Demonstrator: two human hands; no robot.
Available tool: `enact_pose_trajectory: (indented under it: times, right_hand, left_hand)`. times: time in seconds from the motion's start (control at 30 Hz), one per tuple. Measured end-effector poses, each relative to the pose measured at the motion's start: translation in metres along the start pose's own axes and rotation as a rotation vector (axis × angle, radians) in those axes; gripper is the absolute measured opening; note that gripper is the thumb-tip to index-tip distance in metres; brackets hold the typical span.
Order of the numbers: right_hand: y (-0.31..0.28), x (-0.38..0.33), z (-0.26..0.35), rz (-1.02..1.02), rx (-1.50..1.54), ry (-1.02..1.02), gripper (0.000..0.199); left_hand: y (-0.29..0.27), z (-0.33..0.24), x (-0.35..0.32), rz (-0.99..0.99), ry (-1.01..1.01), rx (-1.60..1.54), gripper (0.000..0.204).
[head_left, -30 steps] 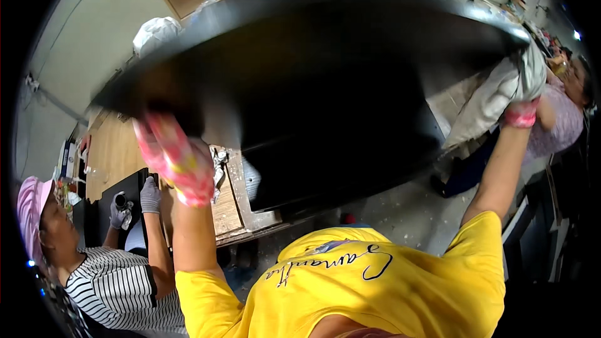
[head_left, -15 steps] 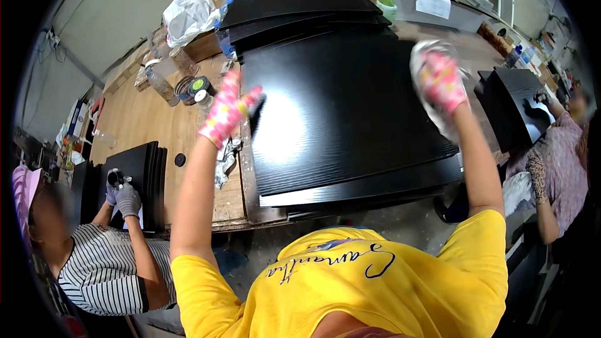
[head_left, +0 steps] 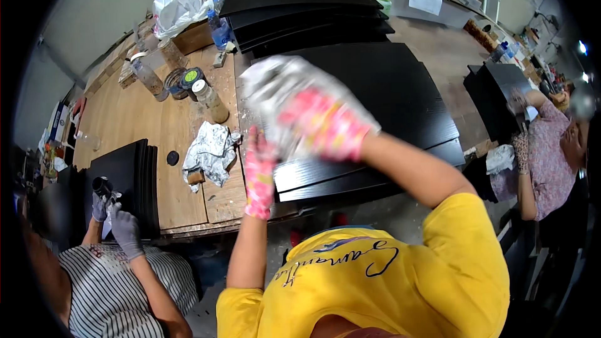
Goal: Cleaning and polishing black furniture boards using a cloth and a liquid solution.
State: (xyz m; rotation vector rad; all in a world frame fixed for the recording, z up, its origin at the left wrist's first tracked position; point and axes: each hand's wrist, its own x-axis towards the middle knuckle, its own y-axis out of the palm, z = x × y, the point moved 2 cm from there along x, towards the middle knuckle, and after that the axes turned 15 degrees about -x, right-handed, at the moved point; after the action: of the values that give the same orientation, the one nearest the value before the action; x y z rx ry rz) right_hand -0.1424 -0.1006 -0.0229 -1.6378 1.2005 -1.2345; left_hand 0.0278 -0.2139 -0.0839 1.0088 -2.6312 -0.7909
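Cloth (head_left: pixel 269 81) bunched in right hand (head_left: pixel 322 119), over left part of top black panel (head_left: pixel 388 100) on table (head_left: pixel 138 131), left hand (head_left: pixel 259 175) near its edge (grip unclear); wiping looks unfinished, amount left unclear.

My left hand (head_left: pixel 259 178) and right hand (head_left: pixel 327 124), gloved: pink, white, yellow patches. Rag (head_left: pixel 263 87): greyish white. Panel (head_left: pixel 388 78): black, fine grain. My T-shirt (head_left: pixel 369 275), 5 o'clock: yellow, dark script. Co-worker's top (head_left: pixel 106 291), 8 o'clock: black-and-white stripes. Workbench (head_left: pixel 125 128), 9 o'clock: tan. Plastic bag (head_left: pixel 178 7), 11 o'clock: white.
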Motion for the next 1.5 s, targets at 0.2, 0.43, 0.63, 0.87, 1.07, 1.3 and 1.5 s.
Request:
enact_pose_trajectory:
  times: [0.2, 0.43, 0.63, 0.87, 1.07, 1.3, 1.5]
  right_hand:
    - [0.019, -0.087, -0.222, 0.414, -0.334, 1.108, 0.056]
    - [0.036, 0.087, 0.000, -0.129, 0.199, -0.117, 0.050]
    - [0.027, -0.007, -0.160, 0.188, -0.026, 0.553, 0.055]
    - [-0.006, -0.038, -0.045, 0.259, -0.471, 0.485, 0.036]
    - [-0.022, -0.034, -0.013, -0.011, -0.132, 0.308, 0.039]
    - [-0.010, -0.103, -0.106, 0.403, -0.368, 0.936, 0.046]
    - [-0.002, -0.011, 0.094, -0.341, 0.007, 0.337, 0.040]
  left_hand:
    - [0.011, -0.004, -0.020, 0.118, -0.109, 0.049, 0.098]
    - [0.018, -0.008, -0.021, 0.039, -0.153, -0.030, 0.098]
    - [0.023, -0.006, -0.028, 0.058, -0.026, -0.172, 0.084]
    - [0.018, -0.001, -0.028, -0.094, -0.031, 0.038, 0.065]
    - [0.010, -0.007, -0.026, -0.007, -0.039, 0.174, 0.061]
    - [0.006, 0.003, -0.031, 0.012, 0.005, 0.143, 0.065]
    - [-0.020, 0.016, -0.027, -0.049, 0.053, 0.243, 0.050]
